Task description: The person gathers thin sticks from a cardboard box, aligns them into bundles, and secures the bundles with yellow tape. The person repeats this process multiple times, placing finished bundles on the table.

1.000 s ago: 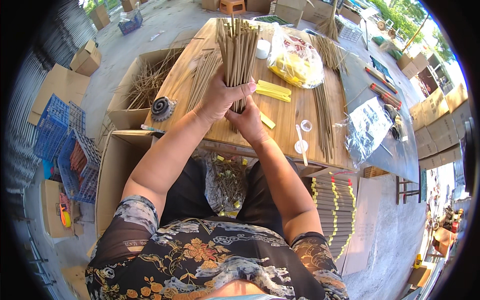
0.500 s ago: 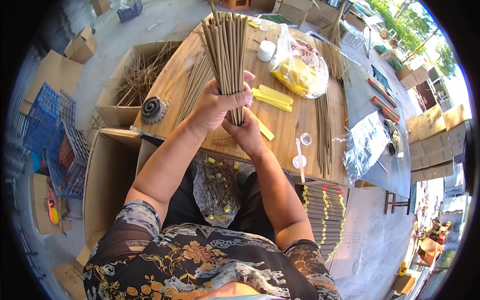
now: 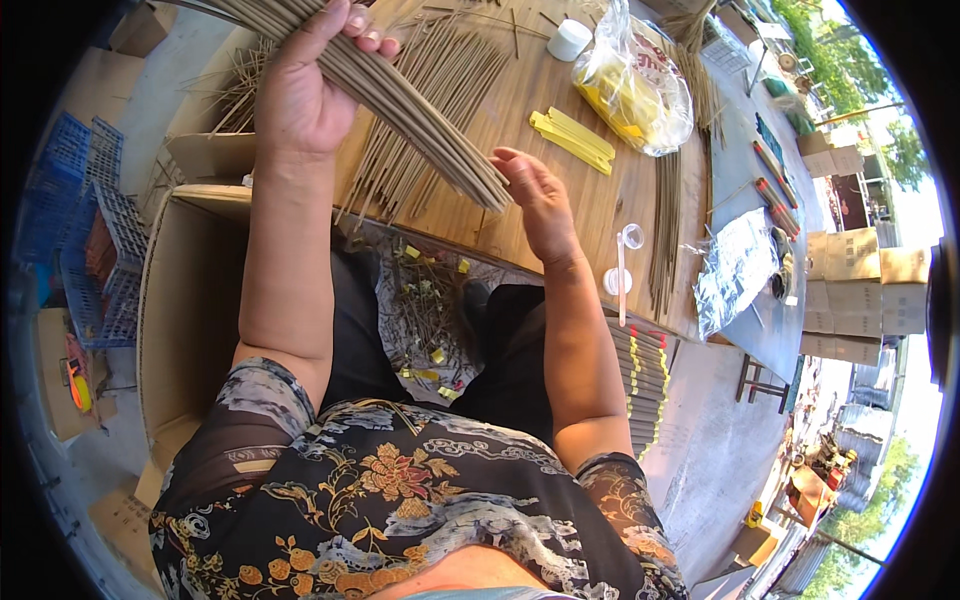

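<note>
Stick bundle in left hand; end near table edge

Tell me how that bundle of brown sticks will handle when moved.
The bundle of brown sticks looks fairly stiff: its sticks run straight beyond the left hand. Loosening that grip would probably let sticks spread or slip, as no tie shows. Their slim shape suggests dropped ones may roll.

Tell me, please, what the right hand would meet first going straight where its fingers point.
The right hand would likely meet the stick bundle first, near its end; depth is unclear.
</note>
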`<state>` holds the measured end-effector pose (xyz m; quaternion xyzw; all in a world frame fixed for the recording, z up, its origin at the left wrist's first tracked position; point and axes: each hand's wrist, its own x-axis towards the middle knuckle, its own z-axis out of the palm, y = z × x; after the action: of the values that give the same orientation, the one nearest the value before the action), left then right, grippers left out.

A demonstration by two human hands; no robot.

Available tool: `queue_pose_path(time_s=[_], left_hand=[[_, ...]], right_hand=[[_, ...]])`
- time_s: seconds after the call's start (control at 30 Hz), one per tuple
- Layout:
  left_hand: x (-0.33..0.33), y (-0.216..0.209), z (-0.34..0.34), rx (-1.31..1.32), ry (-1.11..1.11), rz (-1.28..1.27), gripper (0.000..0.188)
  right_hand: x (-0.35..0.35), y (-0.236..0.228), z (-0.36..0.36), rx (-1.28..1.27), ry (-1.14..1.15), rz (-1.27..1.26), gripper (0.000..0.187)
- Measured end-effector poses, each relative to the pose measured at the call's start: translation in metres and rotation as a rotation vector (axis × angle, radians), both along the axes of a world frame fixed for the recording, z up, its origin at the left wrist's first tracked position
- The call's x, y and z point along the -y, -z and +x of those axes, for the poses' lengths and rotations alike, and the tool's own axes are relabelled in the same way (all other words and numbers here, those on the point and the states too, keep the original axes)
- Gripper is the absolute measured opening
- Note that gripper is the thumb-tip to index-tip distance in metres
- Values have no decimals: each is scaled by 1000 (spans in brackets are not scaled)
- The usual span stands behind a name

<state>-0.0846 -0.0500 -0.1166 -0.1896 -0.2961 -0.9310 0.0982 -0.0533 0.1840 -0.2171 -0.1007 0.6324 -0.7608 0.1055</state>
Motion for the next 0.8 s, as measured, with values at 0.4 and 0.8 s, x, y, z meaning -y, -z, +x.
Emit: queue_pose_path(time_s=[0.4,0.8], left_hand=[[37,11,-8,115,-50,217,5],[70,14,-6,35,-95,349,4]], right_hand=[[17,17,42,-184,374,1197,30],[12,2,26,-75,80,1296,25]])
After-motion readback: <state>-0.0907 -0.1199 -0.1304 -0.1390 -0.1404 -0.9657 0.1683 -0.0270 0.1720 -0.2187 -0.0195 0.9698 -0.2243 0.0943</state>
